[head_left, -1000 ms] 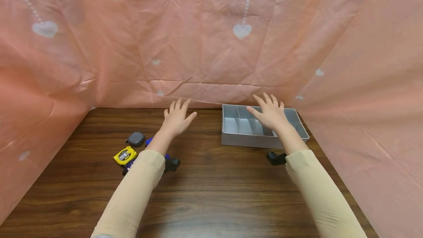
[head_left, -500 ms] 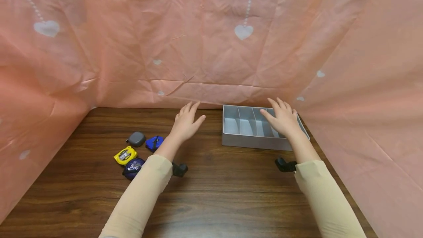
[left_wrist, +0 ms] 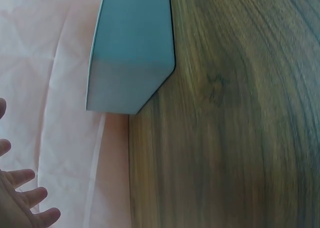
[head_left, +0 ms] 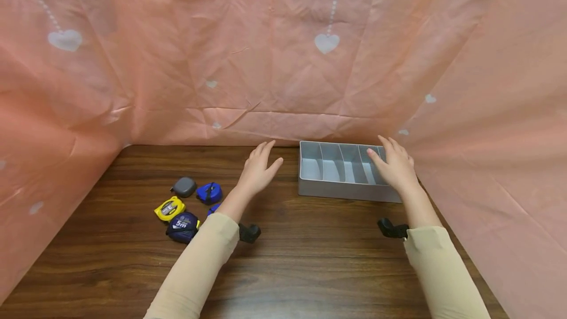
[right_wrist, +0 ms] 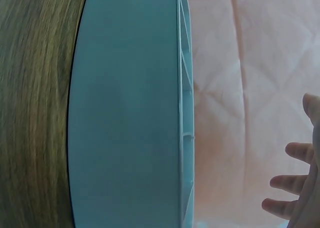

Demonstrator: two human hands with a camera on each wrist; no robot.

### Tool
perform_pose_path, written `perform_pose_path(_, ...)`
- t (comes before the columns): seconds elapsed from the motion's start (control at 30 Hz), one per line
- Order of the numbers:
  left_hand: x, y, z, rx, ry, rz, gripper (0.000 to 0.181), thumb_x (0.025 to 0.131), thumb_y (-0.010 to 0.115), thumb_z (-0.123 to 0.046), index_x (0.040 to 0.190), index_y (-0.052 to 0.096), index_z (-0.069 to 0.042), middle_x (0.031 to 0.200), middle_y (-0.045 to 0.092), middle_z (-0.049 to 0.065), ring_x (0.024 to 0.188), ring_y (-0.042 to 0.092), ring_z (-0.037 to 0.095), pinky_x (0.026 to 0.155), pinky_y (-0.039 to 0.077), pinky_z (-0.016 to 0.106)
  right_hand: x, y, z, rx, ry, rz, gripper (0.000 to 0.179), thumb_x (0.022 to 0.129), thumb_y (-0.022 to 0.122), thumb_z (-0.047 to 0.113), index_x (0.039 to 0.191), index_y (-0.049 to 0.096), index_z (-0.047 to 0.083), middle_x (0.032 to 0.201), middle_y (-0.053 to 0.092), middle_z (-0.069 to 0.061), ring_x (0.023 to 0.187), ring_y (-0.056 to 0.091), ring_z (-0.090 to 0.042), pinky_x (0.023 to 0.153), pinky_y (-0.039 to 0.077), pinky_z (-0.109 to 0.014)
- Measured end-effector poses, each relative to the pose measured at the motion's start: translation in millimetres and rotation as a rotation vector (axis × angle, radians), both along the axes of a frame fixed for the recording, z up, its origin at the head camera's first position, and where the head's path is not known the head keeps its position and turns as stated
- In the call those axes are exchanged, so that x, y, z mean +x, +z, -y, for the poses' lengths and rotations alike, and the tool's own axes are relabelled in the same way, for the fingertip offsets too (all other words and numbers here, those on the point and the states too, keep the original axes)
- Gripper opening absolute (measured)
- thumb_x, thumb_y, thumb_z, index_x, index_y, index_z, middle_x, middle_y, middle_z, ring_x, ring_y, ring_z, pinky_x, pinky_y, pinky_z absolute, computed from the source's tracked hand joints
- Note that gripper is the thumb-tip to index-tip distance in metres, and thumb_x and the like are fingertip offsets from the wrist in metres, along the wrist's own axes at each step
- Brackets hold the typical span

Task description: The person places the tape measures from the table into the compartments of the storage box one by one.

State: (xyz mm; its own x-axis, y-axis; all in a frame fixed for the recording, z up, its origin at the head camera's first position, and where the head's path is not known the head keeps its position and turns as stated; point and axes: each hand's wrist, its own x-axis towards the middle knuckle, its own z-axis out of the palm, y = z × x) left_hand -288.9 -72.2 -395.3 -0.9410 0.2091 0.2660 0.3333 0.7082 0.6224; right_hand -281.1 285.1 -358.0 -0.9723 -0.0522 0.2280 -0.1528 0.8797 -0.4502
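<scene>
A grey divided box (head_left: 350, 190) stands at the back right of the wooden table, its compartments facing up. My right hand (head_left: 395, 167) hovers over the box's right end with fingers spread, hiding part of it. To the left of the box, my left hand (head_left: 260, 170) is held in the air, fingers extended and holding nothing. At the left lie several tape measures: a grey one (head_left: 183, 187), a blue one (head_left: 209, 193), a yellow one (head_left: 170, 208) and a dark blue one (head_left: 183, 227) marked 5m. Another blue item (head_left: 213, 208) is partly hidden by my left forearm.
The brown wooden table (head_left: 292, 260) is bordered by pink cloth (head_left: 274, 63) with white hearts at the back and sides. A black wrist mount (head_left: 250, 233) sticks out by the left cuff, with a similar black mount (head_left: 392, 229) at the right one.
Both hands have moved to the right and a little toward me. The left forearm uncovers more of the tape measures, and more of the box's compartments show.
</scene>
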Motion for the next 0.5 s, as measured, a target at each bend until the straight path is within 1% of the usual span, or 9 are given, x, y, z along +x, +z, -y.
perform_pose_path(0.1, 1.2, -2.4, -2.9, 0.018, -0.002, 0.009, 0.061, 0.099, 0.045, -0.045, 0.152, 0.028, -0.020, 0.153, 0.025, 0.014, 0.139, 0.021, 0.034, 0.107, 0.020, 0.058, 2.7, -3.4, -7, -0.022, -0.007, -0.017, 0.072, 0.099, 0.035, 0.054, 0.152, 0.021, 0.007, 0.152, 0.018, -0.028, 0.135, 0.015, -0.052, 0.098, 0.009, -0.072)
perform_pose_path(0.23, 3.3, -3.7, -6.0, 0.055, -0.012, 0.018, 0.062, 0.099, 0.043, -0.047, 0.152, 0.027, -0.020, 0.154, 0.025, 0.012, 0.140, 0.020, 0.033, 0.107, 0.021, 0.057, 6.2, -10.8, -20, -0.056, -0.015, -0.047, 0.067, 0.101, 0.035, 0.047, 0.151, 0.024, 0.004, 0.150, 0.021, -0.029, 0.134, 0.018, -0.052, 0.097, 0.013, -0.073)
perform_pose_path(0.4, 5.3, -5.3, -10.2, 0.147, -0.055, 0.030, 0.063, 0.099, 0.044, -0.047, 0.152, 0.027, -0.019, 0.153, 0.026, 0.010, 0.139, 0.021, 0.032, 0.106, 0.025, 0.056, 10.0, -22.5, -40, -0.112, -0.015, -0.075, 0.062, 0.103, 0.036, 0.038, 0.149, 0.025, -0.001, 0.148, 0.026, -0.031, 0.133, 0.022, -0.053, 0.100, 0.017, -0.069)
perform_pose_path(0.5, 5.2, -7.0, -12.8, 0.196, -0.075, 0.044, 0.062, 0.099, 0.045, -0.046, 0.152, 0.027, -0.018, 0.153, 0.027, 0.010, 0.139, 0.023, 0.031, 0.105, 0.028, 0.055, 12.1, -28.1, -49, -0.150, -0.009, -0.076, 0.061, 0.103, 0.037, 0.035, 0.148, 0.024, -0.004, 0.146, 0.027, -0.033, 0.132, 0.022, -0.054, 0.102, 0.018, -0.066)
